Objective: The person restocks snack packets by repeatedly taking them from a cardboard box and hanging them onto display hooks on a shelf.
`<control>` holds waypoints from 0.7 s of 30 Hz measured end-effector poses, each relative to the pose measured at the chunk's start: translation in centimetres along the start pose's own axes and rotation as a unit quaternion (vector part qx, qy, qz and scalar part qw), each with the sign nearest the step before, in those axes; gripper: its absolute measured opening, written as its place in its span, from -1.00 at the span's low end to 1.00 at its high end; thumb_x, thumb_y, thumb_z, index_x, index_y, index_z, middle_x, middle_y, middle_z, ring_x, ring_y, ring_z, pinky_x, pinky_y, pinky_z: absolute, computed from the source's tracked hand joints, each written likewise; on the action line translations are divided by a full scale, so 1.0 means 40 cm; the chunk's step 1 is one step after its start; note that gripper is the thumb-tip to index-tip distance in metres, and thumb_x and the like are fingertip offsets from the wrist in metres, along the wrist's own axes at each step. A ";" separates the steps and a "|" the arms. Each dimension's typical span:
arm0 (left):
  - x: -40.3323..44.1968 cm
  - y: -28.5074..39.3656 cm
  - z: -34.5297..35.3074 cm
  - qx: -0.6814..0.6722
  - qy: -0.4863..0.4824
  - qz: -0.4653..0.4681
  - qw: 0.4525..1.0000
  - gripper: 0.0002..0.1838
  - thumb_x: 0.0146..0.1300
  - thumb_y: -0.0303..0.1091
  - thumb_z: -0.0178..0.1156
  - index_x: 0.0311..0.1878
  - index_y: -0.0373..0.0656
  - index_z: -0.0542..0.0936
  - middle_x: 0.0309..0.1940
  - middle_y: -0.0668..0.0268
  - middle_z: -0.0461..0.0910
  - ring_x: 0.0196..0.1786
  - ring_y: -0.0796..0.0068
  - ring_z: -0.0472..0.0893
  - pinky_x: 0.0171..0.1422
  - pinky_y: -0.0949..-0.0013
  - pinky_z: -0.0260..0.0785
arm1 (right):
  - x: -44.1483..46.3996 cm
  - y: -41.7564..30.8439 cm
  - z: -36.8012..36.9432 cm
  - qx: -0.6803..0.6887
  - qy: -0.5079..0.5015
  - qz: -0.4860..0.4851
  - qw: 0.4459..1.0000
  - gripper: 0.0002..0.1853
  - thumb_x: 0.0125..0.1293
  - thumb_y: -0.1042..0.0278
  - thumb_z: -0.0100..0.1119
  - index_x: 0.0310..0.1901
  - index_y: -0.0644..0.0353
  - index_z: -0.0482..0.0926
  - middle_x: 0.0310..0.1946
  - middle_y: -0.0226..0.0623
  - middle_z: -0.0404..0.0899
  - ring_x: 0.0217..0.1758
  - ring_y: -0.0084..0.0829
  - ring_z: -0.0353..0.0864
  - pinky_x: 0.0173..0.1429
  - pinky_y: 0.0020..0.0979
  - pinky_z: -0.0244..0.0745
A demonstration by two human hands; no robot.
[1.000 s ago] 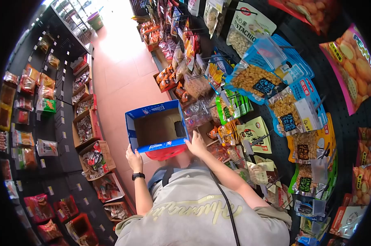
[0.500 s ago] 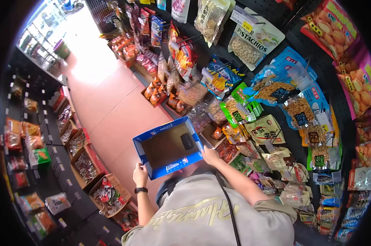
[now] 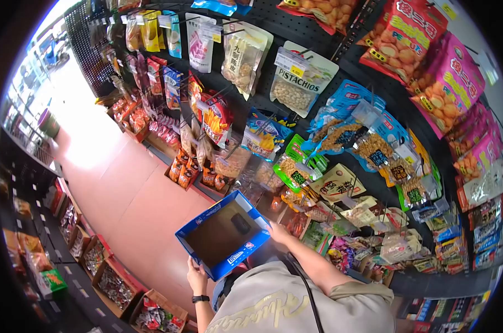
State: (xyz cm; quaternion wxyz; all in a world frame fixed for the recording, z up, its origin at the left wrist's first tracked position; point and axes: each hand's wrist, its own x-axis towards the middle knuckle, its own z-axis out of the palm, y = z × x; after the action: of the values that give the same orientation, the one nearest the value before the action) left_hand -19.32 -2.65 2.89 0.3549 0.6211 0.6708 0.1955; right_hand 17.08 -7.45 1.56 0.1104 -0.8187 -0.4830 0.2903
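Between my two hands is an open-topped blue cardboard box point(image 3: 239, 261), held tilted in front of my body. Its brown inside shows one small dark object point(image 3: 241, 223) near the far right wall. My left hand point(image 3: 196, 276), with a black watch on the wrist, grips the near left corner. At the right edge, my right hand point(image 3: 278, 232) has its fingers closed on the box wall. Beyond the box are small orange packets point(image 3: 183, 170) in a low carton and a clear bag of snacks point(image 3: 233, 162).
A black pegboard wall on the right carries hanging snack bags, among them a pistachio bag point(image 3: 296, 89) and red peanut bags point(image 3: 401, 44). Cartons of small packets point(image 3: 117, 284) line the left shelf. Pink floor tiles point(image 3: 118, 194) run between, with a bin point(image 3: 49, 123) far off.
The view has turned right toward the hanging bags. The blue box, still held in both hands, has tilted and now sits lower in view.
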 end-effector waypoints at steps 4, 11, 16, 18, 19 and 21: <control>0.009 0.030 -0.026 0.070 0.002 -0.029 0.997 -0.43 0.15 -0.42 0.09 0.27 -0.10 0.24 -0.48 0.07 0.59 -0.42 0.06 0.59 -0.30 0.14 0.43 | 0.034 -0.041 -0.002 -0.028 -0.013 -0.006 0.999 -0.59 0.34 0.03 -0.19 -0.01 0.18 0.41 -0.24 0.12 0.54 -0.14 0.11 0.52 -0.09 0.05 0.38; 0.063 -0.012 -0.061 0.051 0.040 -0.028 0.998 -0.45 0.15 -0.40 0.08 0.25 -0.17 0.25 -0.45 0.03 0.59 -0.39 0.00 0.59 -0.30 0.11 0.43 | 0.149 -0.091 0.084 -0.026 0.028 -0.050 0.998 -0.64 0.33 0.09 -0.15 -0.01 0.13 0.43 -0.31 0.10 0.56 -0.18 0.09 0.54 -0.13 0.05 0.39; 0.137 -0.044 -0.074 0.024 0.052 -0.045 0.997 -0.46 0.13 -0.40 0.10 0.22 -0.18 0.30 -0.49 0.04 0.59 -0.41 0.05 0.61 -0.27 0.14 0.46 | 0.179 -0.225 0.005 -0.063 -0.016 -0.010 0.998 -0.68 0.32 0.04 -0.15 -0.07 0.05 0.43 -0.23 0.01 0.58 -0.13 0.04 0.55 -0.10 0.02 0.43; 0.157 -0.049 -0.079 0.011 0.047 -0.061 0.997 -0.46 0.13 -0.41 0.11 0.23 -0.17 0.30 -0.52 0.04 0.60 -0.44 0.09 0.62 -0.28 0.17 0.47 | 0.195 -0.249 0.003 -0.051 -0.004 -0.006 0.999 -0.68 0.31 0.04 -0.13 -0.10 0.06 0.45 -0.25 0.01 0.58 -0.14 0.04 0.56 -0.10 0.01 0.43; 0.159 -0.051 -0.081 0.011 0.048 -0.064 0.997 -0.46 0.13 -0.41 0.10 0.23 -0.17 0.30 -0.52 0.05 0.60 -0.44 0.10 0.63 -0.29 0.18 0.47 | 0.201 -0.254 0.005 -0.046 0.001 -0.014 0.999 -0.68 0.31 0.03 -0.13 -0.14 0.09 0.44 -0.28 0.01 0.58 -0.15 0.05 0.55 -0.11 0.02 0.42; 0.166 -0.049 -0.081 0.012 0.046 -0.067 0.997 -0.45 0.13 -0.41 0.10 0.23 -0.16 0.30 -0.51 0.05 0.60 -0.45 0.12 0.63 -0.30 0.20 0.48 | 0.212 -0.256 0.007 -0.034 0.013 -0.027 0.999 -0.66 0.31 0.00 -0.13 -0.23 0.13 0.44 -0.33 0.01 0.58 -0.17 0.06 0.55 -0.13 0.04 0.40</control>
State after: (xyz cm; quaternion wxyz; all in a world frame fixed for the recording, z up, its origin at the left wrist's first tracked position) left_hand -22.86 4.09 2.12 0.3282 0.5694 0.7288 0.1921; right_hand 12.58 4.98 2.95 0.0968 -0.8124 -0.5132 0.2595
